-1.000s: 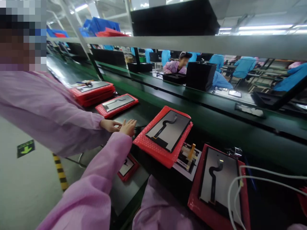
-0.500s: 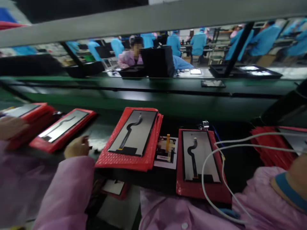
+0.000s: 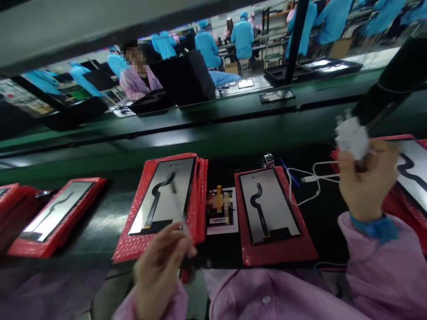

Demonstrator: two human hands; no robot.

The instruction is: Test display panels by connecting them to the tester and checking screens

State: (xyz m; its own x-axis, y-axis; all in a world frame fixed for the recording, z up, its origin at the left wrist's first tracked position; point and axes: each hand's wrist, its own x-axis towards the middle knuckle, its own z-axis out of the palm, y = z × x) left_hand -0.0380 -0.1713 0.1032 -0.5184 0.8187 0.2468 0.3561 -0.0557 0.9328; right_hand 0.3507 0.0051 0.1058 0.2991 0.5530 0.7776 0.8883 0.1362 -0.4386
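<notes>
My left hand (image 3: 159,262) is at the near edge of the bench, fingers closed on a thin, blurred stick-like tool (image 3: 180,209) that reaches over a display panel (image 3: 163,195). That panel lies on a stack of red bubble sleeves (image 3: 196,195). My right hand (image 3: 365,182) is raised at the right and grips a white lump-shaped object (image 3: 352,138); a white cable (image 3: 310,178) trails from it. Between my hands lies a second panel (image 3: 267,209) on a red sleeve (image 3: 283,253), with a small board on a white card (image 3: 219,209) beside it.
Another panel on a red stack (image 3: 56,213) lies at the left, and one more (image 3: 412,166) lies behind my right hand. A green conveyor (image 3: 200,133) runs across behind them. Black trays (image 3: 313,66) and seated workers in blue and pink coats are beyond it.
The view has swung right, away from the co-worker at my left. My left hand came back to the near edge with the tool. My right hand rose into view holding the white object.
</notes>
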